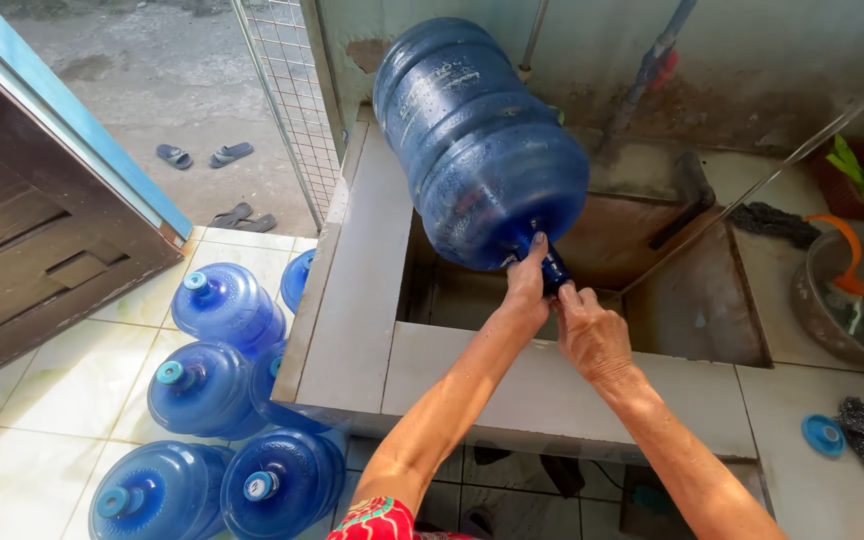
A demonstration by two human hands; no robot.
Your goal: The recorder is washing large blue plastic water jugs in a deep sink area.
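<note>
Large translucent blue plastic water jug (482, 140), tilted neck-down over grey concrete sink (352, 300); left hand (527, 285) grasps its neck, right hand (592, 335) touches neck, grip unclear.

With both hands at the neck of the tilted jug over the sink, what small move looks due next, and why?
Probably pulling the cap free: the large blue translucent plastic water jug leans neck-down over the grey concrete sink basin, the left hand grips its neck, and the right hand sits just below the mouth.
</note>
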